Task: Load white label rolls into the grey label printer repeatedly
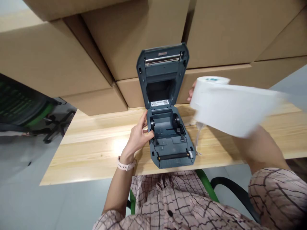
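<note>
A dark grey label printer (168, 143) stands on the wooden table with its lid (163, 73) raised. Two black roll holders and a black roller show inside its bay, with no roll between the holders. My left hand (140, 134) grips the printer's left side, thumb on the rim and fingers along the outside. To the right of the printer, my right hand (191, 92) holds a roll of white labels (203, 92) in the air. A loose white strip (235, 108) hangs from the roll toward the right, blurred, and covers most of that hand; only some fingertips show.
Large cardboard boxes (144, 38) are stacked along the back of the wooden table (96, 137). A crumpled clear strip (198, 137) lies right of the printer. A green and black chair (35, 111) stands on the floor at left.
</note>
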`<state>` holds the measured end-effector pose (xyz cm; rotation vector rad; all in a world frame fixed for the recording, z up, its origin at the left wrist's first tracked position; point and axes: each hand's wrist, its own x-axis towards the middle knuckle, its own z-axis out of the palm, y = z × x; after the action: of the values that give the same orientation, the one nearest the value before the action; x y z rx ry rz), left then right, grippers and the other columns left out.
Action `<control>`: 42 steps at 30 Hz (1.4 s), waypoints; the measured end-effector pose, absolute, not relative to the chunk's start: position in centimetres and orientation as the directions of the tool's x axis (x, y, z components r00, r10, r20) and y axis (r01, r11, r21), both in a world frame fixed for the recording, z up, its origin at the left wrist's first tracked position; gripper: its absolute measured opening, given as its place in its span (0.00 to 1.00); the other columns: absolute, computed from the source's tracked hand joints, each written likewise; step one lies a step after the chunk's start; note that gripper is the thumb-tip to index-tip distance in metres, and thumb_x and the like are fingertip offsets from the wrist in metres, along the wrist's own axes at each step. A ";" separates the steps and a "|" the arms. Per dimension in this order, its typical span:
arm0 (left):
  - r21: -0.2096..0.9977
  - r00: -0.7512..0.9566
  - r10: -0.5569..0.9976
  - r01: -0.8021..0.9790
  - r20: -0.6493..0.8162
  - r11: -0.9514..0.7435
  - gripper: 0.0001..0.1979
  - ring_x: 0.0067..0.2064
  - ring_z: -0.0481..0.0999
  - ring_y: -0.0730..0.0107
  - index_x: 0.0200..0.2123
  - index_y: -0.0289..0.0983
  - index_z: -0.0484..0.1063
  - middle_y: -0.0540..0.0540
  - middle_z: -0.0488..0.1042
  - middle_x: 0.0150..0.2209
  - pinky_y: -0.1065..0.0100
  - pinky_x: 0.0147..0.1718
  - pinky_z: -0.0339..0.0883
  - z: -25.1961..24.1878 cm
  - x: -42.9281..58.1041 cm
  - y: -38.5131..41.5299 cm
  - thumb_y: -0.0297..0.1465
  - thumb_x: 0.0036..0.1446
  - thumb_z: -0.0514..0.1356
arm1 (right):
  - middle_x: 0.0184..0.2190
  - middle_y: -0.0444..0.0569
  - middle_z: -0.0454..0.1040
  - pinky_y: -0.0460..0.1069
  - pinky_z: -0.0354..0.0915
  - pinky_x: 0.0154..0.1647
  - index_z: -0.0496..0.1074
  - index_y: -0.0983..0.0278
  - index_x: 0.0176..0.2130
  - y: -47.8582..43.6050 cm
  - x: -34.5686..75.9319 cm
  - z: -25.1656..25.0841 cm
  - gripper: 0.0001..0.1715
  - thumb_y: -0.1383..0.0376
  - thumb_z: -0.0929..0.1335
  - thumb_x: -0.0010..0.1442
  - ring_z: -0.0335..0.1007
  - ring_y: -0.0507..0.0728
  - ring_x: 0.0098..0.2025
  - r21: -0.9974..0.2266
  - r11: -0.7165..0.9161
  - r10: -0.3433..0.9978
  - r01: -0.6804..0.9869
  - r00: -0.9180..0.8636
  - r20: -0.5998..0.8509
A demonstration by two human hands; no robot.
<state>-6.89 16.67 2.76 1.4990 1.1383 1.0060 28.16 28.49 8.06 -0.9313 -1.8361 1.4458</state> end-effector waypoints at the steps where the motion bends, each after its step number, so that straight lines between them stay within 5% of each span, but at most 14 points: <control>1: 0.979 0.228 0.971 0.175 0.067 -0.109 0.52 0.73 0.72 0.40 0.81 0.47 0.50 0.37 0.63 0.78 0.44 0.62 0.80 2.8 -6.8 16.6 0.29 0.56 0.67 | 0.49 0.52 0.84 0.59 0.76 0.46 0.75 0.56 0.52 27.8 27.7 9.6 0.53 0.21 0.69 0.47 0.81 0.65 0.49 -0.977 0.162 0.791 0.140 -0.610 0.044; 4: 0.976 0.229 0.969 0.175 0.087 -0.129 0.52 0.74 0.71 0.39 0.81 0.48 0.51 0.37 0.63 0.78 0.44 0.61 0.80 2.7 -6.8 16.6 0.30 0.56 0.66 | 0.44 0.50 0.85 0.55 0.76 0.41 0.77 0.57 0.52 25.8 24.1 13.5 0.45 0.40 0.83 0.42 0.82 0.62 0.42 -0.905 0.336 0.549 0.260 -0.835 -0.036; 7: 0.970 0.218 0.972 0.204 0.084 -0.130 0.53 0.75 0.69 0.38 0.81 0.47 0.50 0.37 0.61 0.79 0.44 0.62 0.79 2.5 -6.9 16.7 0.30 0.55 0.66 | 0.40 0.46 0.85 0.52 0.71 0.35 0.78 0.56 0.48 24.6 19.3 14.8 0.30 0.48 0.82 0.49 0.80 0.60 0.37 -0.613 0.679 0.412 0.404 -0.901 -0.137; 11: 0.966 0.230 0.970 0.226 0.076 -0.129 0.53 0.76 0.68 0.39 0.81 0.47 0.49 0.39 0.58 0.80 0.45 0.64 0.78 2.6 -7.0 16.7 0.29 0.55 0.65 | 0.36 0.47 0.84 0.53 0.65 0.35 0.78 0.57 0.47 24.9 15.6 13.2 0.29 0.45 0.79 0.53 0.79 0.62 0.34 -0.357 0.772 0.489 0.527 -0.850 -0.198; 15: 0.962 0.224 0.972 0.245 0.067 -0.123 0.52 0.75 0.70 0.38 0.81 0.47 0.49 0.38 0.61 0.79 0.44 0.62 0.79 2.7 -7.1 16.6 0.28 0.55 0.63 | 0.36 0.54 0.85 0.54 0.64 0.36 0.77 0.60 0.45 25.5 14.5 11.3 0.35 0.38 0.79 0.52 0.80 0.66 0.37 -0.248 0.729 0.561 0.638 -0.764 -0.318; 23: 0.953 0.211 0.974 0.271 0.077 -0.134 0.51 0.70 0.76 0.37 0.81 0.45 0.53 0.36 0.69 0.74 0.48 0.56 0.82 2.5 -7.0 16.6 0.29 0.54 0.64 | 0.47 0.63 0.86 0.60 0.70 0.46 0.79 0.65 0.52 24.5 14.9 9.8 0.42 0.34 0.76 0.58 0.81 0.72 0.45 -0.313 0.705 0.561 0.637 -0.770 -0.304; 30: 0.947 0.198 0.974 0.277 0.108 -0.162 0.48 0.70 0.76 0.38 0.79 0.45 0.57 0.38 0.70 0.74 0.48 0.58 0.81 2.6 -6.8 16.4 0.29 0.56 0.63 | 0.61 0.60 0.81 0.66 0.71 0.59 0.71 0.58 0.70 23.6 17.7 8.6 0.46 0.35 0.70 0.67 0.79 0.74 0.59 -0.406 0.772 0.515 0.489 -0.856 -0.051; 35: 0.950 0.215 0.971 0.266 0.105 -0.161 0.44 0.70 0.75 0.38 0.78 0.45 0.60 0.40 0.69 0.75 0.45 0.58 0.81 2.7 -7.0 16.3 0.31 0.58 0.64 | 0.74 0.52 0.70 0.69 0.62 0.75 0.68 0.52 0.75 20.3 19.8 8.4 0.45 0.39 0.72 0.69 0.65 0.73 0.75 -0.493 0.748 0.554 0.444 -0.827 0.095; 42: 0.938 0.219 0.970 0.302 0.106 -0.170 0.39 0.72 0.72 0.39 0.75 0.44 0.67 0.39 0.64 0.78 0.43 0.62 0.78 2.5 -7.3 16.4 0.33 0.60 0.65 | 0.74 0.48 0.69 0.72 0.65 0.76 0.67 0.47 0.75 11.7 21.3 6.0 0.39 0.47 0.73 0.71 0.68 0.69 0.75 -0.470 0.768 0.584 0.435 -0.777 0.236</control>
<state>-7.27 16.38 2.47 1.6404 1.2134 0.9859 21.33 11.73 6.03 -0.7776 -2.5928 0.5585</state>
